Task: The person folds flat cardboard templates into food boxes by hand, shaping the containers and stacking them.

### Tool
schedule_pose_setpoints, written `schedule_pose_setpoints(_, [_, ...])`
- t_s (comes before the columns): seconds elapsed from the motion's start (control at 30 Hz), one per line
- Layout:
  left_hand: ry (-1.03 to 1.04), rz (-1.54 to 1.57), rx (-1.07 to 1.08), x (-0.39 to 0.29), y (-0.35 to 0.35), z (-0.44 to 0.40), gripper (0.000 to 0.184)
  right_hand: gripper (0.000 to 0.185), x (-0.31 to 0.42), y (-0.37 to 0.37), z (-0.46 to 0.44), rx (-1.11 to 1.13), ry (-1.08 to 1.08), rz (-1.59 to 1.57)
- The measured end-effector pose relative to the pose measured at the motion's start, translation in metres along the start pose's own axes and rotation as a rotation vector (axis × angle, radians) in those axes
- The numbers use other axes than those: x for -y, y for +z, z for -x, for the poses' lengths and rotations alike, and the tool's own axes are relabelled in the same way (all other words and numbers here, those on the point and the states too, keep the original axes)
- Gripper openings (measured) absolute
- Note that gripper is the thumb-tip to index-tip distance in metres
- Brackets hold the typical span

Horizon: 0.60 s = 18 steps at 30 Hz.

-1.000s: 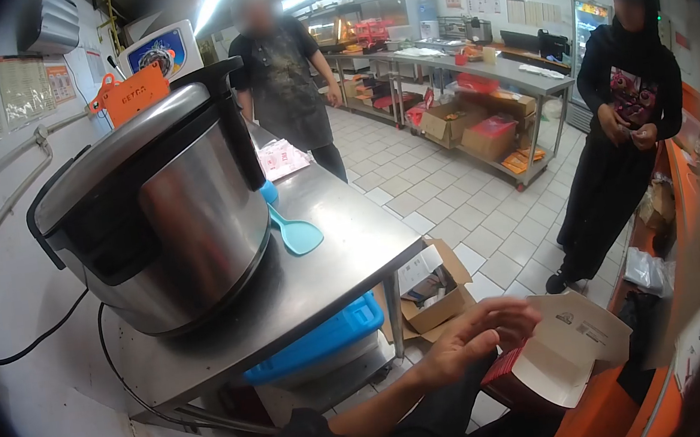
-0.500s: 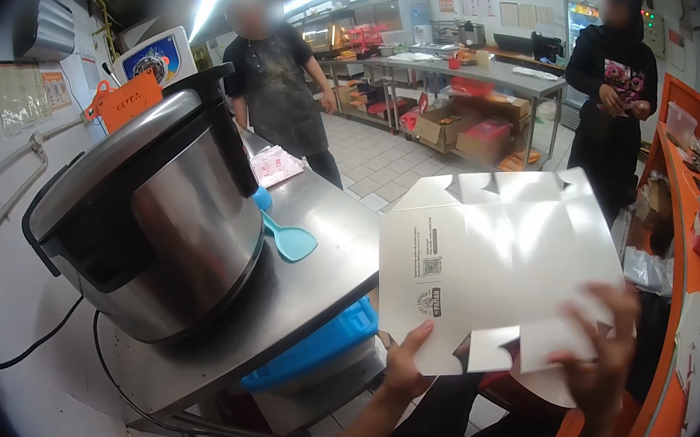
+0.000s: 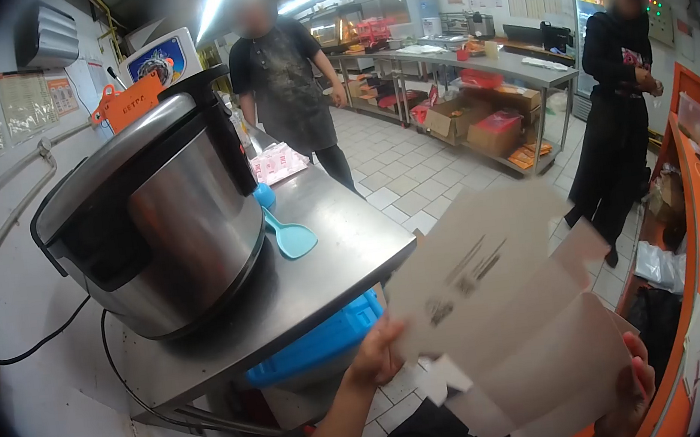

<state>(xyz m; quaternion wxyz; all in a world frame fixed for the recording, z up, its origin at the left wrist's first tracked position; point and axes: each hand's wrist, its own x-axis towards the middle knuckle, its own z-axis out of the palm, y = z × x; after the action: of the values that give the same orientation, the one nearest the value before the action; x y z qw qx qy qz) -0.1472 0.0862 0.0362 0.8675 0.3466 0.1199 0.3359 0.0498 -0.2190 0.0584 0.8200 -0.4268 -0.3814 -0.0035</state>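
Observation:
A flat cardboard box blank (image 3: 507, 308), pale with dark print and a square code on one panel, is tilted in front of me and blurred by motion. It is bent along a crease, with its lower right panel angled up. My left hand (image 3: 376, 354) grips its left edge, thumb on the near face. At the lower right corner, my right hand (image 3: 631, 385) is closed around the edge, fingers partly hidden behind the card. To the left, a large steel rice cooker (image 3: 187, 228) stands on a metal table (image 3: 345, 249) beside a light-blue rice paddle (image 3: 295, 239).
Beneath the table sits a blue-lidded bin (image 3: 320, 338). Printed paper packets (image 3: 279, 163) lie behind the cooker. One person in an apron (image 3: 287, 79) stands beyond the table; another in black (image 3: 612, 94) stands at right. An orange shelf unit (image 3: 689, 240) borders my right side.
The box blank has turned and tipped, and its lower right part is now folded along a crease. My right hand has moved down from the face to the lower right edge.

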Motion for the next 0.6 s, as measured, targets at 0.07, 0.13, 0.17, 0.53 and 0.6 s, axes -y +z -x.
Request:
schedule_pose_setpoints(0.07, [0.087, 0.155, -0.017, -0.004, 0.0, -0.01, 0.048, 0.035, 0.005, 0.042, -0.02, 0.035, -0.184, 0.001])
schedule_pose_setpoints(0.13, [0.35, 0.048, -0.247, 0.004, -0.017, -0.02, 0.041, 0.038, 0.004, 0.07, -0.014, 0.065, -0.375, 0.004])
schedule_pose_setpoints(0.17, [0.348, 0.043, -0.244, 0.005, -0.016, -0.013, 0.041, 0.039, -0.002, 0.078, -0.005, 0.02, -0.373, 0.078])
schedule_pose_setpoints(0.53, [0.09, -0.432, -0.035, 0.014, 0.059, 0.031, 0.042, 0.046, -0.064, 0.147, 0.072, 0.121, 0.02, -0.028])
schedule_pose_setpoints(0.6, [0.008, -0.236, -0.032, 0.025, 0.053, 0.029, 0.039, 0.049, -0.065, 0.136, 0.074, 0.214, -0.041, 0.076])
